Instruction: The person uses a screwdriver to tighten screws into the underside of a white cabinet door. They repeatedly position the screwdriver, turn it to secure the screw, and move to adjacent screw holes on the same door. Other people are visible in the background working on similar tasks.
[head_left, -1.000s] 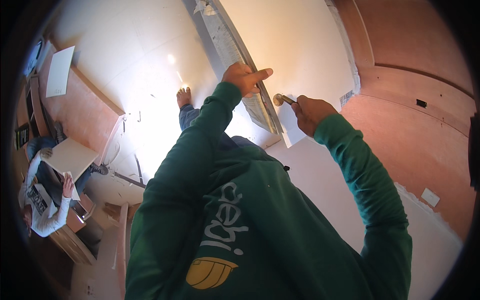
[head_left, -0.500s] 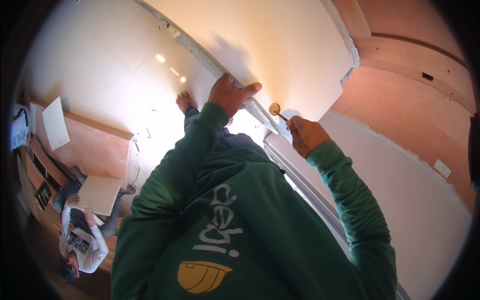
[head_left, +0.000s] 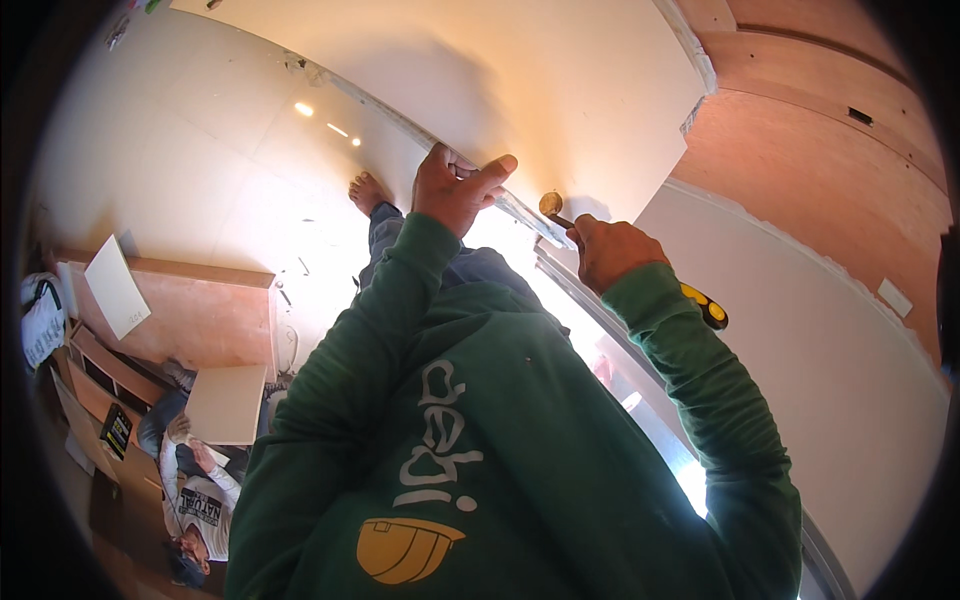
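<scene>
A large white panel (head_left: 590,90) stretches away in front of me, its rough, whitish edge running diagonally past both hands. My left hand (head_left: 455,188) is at that edge, fingers curled around it and thumb stretched out over the face. To its right, my right hand (head_left: 615,250) is closed around a hammer (head_left: 551,204). The hammer's round, worn, brownish head is beside the panel's near corner. Its yellow and black grip end (head_left: 705,305) shows past my right wrist. Whether the head touches the panel, I cannot tell.
My bare foot (head_left: 370,192) stands on the pale tiled floor (head_left: 220,190). At lower left another person (head_left: 205,495) sits with a light board (head_left: 226,403). Pinkish wooden panels (head_left: 190,315) stand there, with a white sheet (head_left: 117,287). A pinkish board wall (head_left: 800,150) rises at right.
My view has shifted slightly. The right hand has turned, so the hammer's yellow and black grip end now shows. The left hand stays at the panel's edge.
</scene>
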